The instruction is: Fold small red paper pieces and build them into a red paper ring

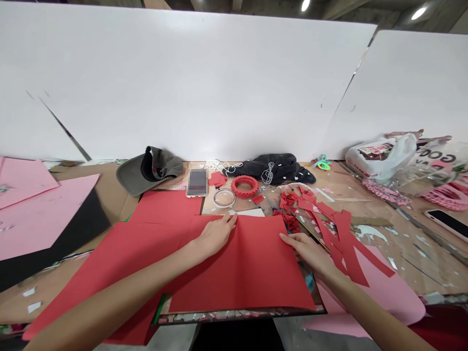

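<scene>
white boards (183, 83) stand along the back of a work table covered in brown card (413, 258), its top littered with paper scraps. a large red paper sheet (241, 268) lies flat at the front, directly before the person. a crease seems to run from near to far down its middle, and its longer side appears to lie across the body, though the wide lens makes that hard to judge. the left hand (215, 235) rests open on the sheet's far edge, close to the crease, with no pinch showing. the right hand (305, 251) sits at the sheet's right edge, fingers lightly curved; i cannot tell whether it pinches the paper or only touches it. the left hand is nearer the crease, the right nearer a heap of long red paper strips (347, 246) and a thin pencil (312, 235). another red sheet (117, 263) lies just left of the first. beyond them sit a red paper ring (244, 186), a clear bangle (224, 198), a gray cap (148, 170) and a black cloth (270, 168). pink paper (380, 287) lies under the strips.
</scene>
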Motion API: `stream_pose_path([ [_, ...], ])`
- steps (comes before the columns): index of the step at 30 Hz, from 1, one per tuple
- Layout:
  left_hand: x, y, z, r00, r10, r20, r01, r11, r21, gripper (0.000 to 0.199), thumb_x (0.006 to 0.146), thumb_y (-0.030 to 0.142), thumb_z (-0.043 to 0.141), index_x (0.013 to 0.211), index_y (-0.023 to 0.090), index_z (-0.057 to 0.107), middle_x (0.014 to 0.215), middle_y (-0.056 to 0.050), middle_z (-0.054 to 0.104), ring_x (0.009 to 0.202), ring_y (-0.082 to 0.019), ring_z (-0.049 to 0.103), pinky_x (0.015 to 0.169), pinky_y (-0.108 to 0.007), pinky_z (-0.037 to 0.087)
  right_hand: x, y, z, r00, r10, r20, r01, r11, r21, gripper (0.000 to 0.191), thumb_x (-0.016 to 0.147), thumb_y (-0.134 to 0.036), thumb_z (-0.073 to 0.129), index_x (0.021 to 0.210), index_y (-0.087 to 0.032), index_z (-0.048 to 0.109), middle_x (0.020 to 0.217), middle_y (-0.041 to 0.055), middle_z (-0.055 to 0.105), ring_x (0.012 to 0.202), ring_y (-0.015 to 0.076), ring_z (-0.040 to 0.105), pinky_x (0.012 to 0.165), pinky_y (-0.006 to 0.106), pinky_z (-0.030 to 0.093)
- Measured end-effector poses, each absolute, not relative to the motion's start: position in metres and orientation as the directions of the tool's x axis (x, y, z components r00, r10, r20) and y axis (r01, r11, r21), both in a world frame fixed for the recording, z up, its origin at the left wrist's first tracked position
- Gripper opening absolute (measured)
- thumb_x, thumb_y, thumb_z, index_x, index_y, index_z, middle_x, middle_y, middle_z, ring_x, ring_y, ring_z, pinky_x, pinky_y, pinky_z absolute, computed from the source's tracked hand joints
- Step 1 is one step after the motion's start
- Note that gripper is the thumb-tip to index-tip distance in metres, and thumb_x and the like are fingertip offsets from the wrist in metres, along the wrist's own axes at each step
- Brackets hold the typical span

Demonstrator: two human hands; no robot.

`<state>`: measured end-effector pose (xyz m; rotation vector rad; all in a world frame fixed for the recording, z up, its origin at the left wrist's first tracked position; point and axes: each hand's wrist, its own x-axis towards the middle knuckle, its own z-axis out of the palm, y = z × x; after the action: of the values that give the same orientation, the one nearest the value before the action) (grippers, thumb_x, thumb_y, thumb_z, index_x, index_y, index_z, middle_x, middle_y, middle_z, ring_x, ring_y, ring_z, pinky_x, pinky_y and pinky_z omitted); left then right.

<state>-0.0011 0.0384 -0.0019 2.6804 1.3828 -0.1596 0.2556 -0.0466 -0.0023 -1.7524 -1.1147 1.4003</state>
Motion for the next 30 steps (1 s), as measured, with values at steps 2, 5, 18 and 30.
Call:
stream_pose_path([
  [2, 0.0, 0.038, -0.005, 0.572, 0.809, -0.139, 0.819, -0.573, 0.037, 0.051, 0.097, 0.018, 0.024, 0.147, 0.012, 0.032, 0.132, -0.021, 0.052, 0.093, -0.028, 0.066, 0.068, -0.035, 0.053, 0.257, -0.046, -0.007, 0.093, 0.89, -0.446, 0.221, -0.455, -0.863, 0.044, 0.078, -0.059, 0.06, 0.063, -0.019, 0.052, 0.058, -0.0004, 0.052, 0.048, 0.0099, 0.043, 0.048, 0.022, 0.031],
  [5, 0.0, 0.039, -0.008, 0.571, 0.81, -0.131, 0.819, -0.572, 0.035, 0.06, 0.087, 0.005, 0.034, 0.146, 0.015, 0.034, 0.133, -0.019, 0.053, 0.092, -0.027, 0.068, 0.071, -0.035, 0.054, 0.26, -0.046, -0.018, 0.064, 0.904, -0.422, 0.247, -0.424, -0.871, 0.046, 0.079, -0.061, 0.058, 0.06, -0.02, 0.046, 0.055, -0.0021, 0.046, 0.046, 0.0097, 0.039, 0.048, 0.023, 0.028],
  [18, -0.001, 0.041, -0.008, 0.581, 0.802, -0.138, 0.812, -0.583, 0.028, 0.069, 0.08, -0.001, 0.03, 0.148, 0.012, 0.032, 0.14, -0.019, 0.048, 0.089, -0.029, 0.067, 0.067, -0.037, 0.053, 0.259, -0.051, -0.024, 0.048, 0.946, -0.32, 0.329, -0.318, -0.889, 0.047, 0.082, -0.054, 0.052, 0.055, -0.021, 0.035, 0.051, -0.0037, 0.038, 0.044, 0.0101, 0.035, 0.048, 0.026, 0.023],
  [30, -0.003, 0.038, -0.012, 0.583, 0.807, -0.093, 0.813, -0.58, 0.052, 0.061, 0.087, 0.006, 0.029, 0.147, 0.015, 0.032, 0.134, -0.019, 0.05, 0.092, -0.028, 0.066, 0.069, -0.037, 0.053, 0.26, -0.054, -0.02, 0.014, 0.922, -0.386, 0.259, -0.376, -0.889, 0.048, 0.081, -0.06, 0.054, 0.057, -0.02, 0.046, 0.053, -0.0008, 0.052, 0.045, 0.0107, 0.045, 0.045, 0.024, 0.03],
])
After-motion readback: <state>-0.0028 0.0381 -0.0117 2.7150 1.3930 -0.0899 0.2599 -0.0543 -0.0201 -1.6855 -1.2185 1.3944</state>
